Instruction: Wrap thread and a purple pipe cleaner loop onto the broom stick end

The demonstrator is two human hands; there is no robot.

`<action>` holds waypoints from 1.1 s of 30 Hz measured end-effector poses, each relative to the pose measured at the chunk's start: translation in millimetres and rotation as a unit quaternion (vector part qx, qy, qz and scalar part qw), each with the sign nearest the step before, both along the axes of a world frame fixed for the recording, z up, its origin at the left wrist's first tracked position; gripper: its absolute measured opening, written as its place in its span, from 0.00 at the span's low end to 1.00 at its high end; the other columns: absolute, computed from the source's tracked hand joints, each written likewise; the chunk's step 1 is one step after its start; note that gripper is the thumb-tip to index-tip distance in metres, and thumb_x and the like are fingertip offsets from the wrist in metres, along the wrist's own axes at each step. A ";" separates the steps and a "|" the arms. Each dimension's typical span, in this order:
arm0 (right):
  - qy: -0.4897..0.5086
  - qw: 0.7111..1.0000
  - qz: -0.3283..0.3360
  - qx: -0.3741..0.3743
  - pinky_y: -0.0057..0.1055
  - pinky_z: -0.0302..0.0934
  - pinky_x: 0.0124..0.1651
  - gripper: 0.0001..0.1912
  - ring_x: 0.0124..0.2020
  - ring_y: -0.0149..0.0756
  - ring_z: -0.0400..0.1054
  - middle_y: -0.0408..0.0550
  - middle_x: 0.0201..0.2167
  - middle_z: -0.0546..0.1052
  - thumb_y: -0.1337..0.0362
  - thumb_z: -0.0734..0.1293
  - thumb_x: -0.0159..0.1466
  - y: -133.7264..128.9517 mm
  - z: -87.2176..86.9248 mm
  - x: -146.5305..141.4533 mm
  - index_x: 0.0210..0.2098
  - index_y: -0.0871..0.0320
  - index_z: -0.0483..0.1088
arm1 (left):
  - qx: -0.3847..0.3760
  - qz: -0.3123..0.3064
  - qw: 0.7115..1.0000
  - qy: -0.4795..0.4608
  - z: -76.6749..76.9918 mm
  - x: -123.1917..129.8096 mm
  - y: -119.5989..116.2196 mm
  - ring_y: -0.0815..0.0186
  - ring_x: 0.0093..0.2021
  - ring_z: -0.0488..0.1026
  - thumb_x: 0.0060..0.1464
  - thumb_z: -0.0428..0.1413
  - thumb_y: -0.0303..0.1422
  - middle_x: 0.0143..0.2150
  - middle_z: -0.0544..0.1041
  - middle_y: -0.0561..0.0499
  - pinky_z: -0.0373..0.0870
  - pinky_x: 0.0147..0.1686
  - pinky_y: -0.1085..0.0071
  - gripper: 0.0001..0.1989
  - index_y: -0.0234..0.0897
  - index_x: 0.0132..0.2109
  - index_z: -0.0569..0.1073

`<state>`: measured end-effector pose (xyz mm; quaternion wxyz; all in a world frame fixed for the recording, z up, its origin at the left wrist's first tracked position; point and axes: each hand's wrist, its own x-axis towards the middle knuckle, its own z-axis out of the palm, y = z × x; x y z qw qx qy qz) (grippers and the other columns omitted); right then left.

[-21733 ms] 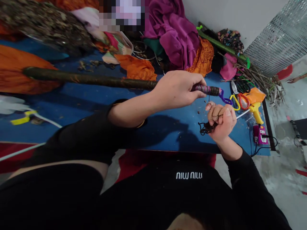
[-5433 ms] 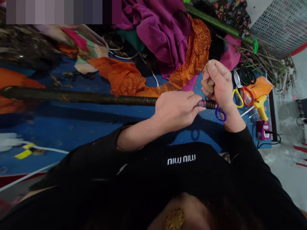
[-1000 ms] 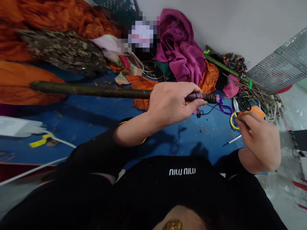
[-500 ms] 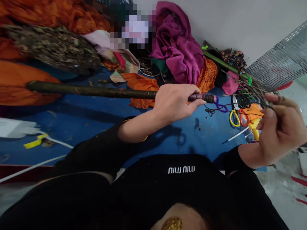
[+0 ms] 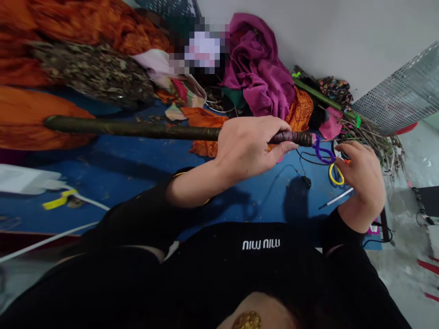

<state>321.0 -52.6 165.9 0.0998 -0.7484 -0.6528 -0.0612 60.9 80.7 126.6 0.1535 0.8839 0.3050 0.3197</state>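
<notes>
My left hand [image 5: 252, 141] is wrapped round a long dark green-brown stick [image 5: 144, 130], close to the stick's right end. Dark and purple thread is wound about that end. From the tip sticks out a purple loop [image 5: 324, 154]. Just right of the loop is my right hand [image 5: 363, 176], its bent fingers apart, with a gap between forefinger and thumb. A thin black cord [image 5: 308, 160] runs from the wound end toward the loop. Behind my right hand lie scissors with a yellow handle [image 5: 336, 175], partly hidden.
Under the stick is a blue surface [image 5: 206, 169]. Orange cloth [image 5: 30, 114] lies by the stick's left end. Dried plant matter [image 5: 99, 75], a magenta cloth [image 5: 260, 68] and twigs [image 5: 380, 130] fill the back. A white device [image 5: 27, 178] with a cable is at left.
My right hand has come left, from out beyond the scissors to beside the purple loop, and its pinch on the cord has loosened. The cord has gone slack. My left hand keeps its hold.
</notes>
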 end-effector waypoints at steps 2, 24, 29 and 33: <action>0.139 0.983 0.116 0.011 0.51 0.70 0.61 0.31 0.57 0.54 0.77 0.59 0.57 0.81 0.41 0.71 0.67 -2.5 2.8 -7.4 0.59 0.56 0.77 | 0.004 0.001 1.000 0.001 -1.0 1.0 0.8 0.57 0.43 0.82 0.68 0.52 0.51 0.42 0.87 0.51 0.71 0.40 0.63 0.18 0.49 0.48 0.80; 0.281 0.929 0.231 -0.067 0.47 0.73 0.62 0.33 0.59 0.47 0.77 0.58 0.56 0.81 0.42 0.75 0.64 43.7 -47.8 -32.9 0.59 0.57 0.75 | 0.011 0.000 1.000 -0.017 -1.8 1.1 1.4 0.58 0.42 0.83 0.70 0.52 0.50 0.42 0.87 0.49 0.75 0.42 0.62 0.19 0.46 0.50 0.82; 0.530 0.818 0.222 -0.020 0.40 0.74 0.60 0.30 0.50 0.41 0.79 0.49 0.45 0.84 0.37 0.75 0.61 54.3 -62.4 -46.6 0.49 0.55 0.79 | -0.004 -0.005 1.000 -0.003 -3.2 2.2 2.2 0.58 0.43 0.83 0.69 0.53 0.50 0.44 0.87 0.51 0.73 0.42 0.63 0.17 0.48 0.49 0.81; 0.656 0.705 0.254 -0.090 0.30 0.72 0.35 0.24 0.25 0.29 0.72 0.40 0.23 0.73 0.43 0.71 0.68 57.4 -71.6 -59.1 0.32 0.58 0.77 | -0.027 -0.001 1.000 0.009 3.6 -0.7 0.6 0.59 0.42 0.82 0.69 0.52 0.50 0.44 0.87 0.51 0.72 0.40 0.64 0.18 0.48 0.50 0.82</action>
